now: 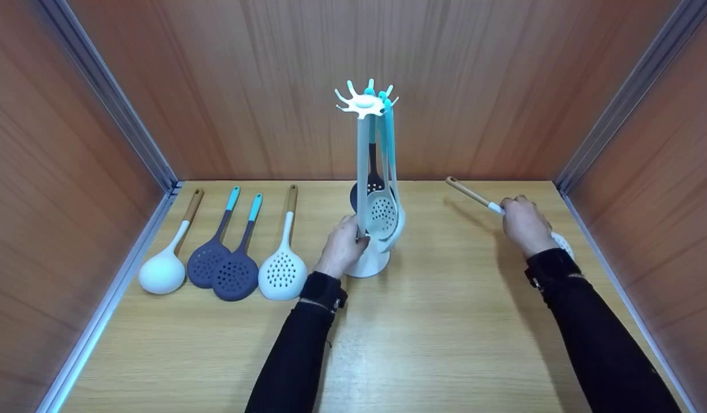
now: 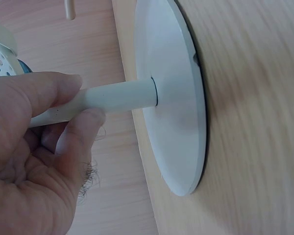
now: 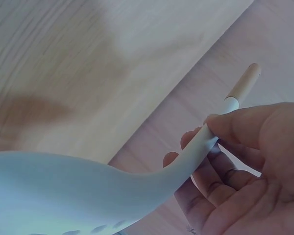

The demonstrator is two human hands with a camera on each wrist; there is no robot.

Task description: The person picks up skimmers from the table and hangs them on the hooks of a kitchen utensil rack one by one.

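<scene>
I have my remote left grip [image 1: 343, 244] pinching the white, round-based utensil stand [image 1: 362, 172] by its post on the pale wood-grain tabletop [image 1: 422, 332]; well right of it, my right grip [image 1: 525, 226] pinches a white, perforated, tan-handled utensil [image 3: 88, 191], held above the tabletop

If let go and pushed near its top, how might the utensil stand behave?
The utensil stand might tip, being tall and slim. The hanging utensils, bunched on one side, could pull it that way, and would probably swing from their handle ends.
</scene>
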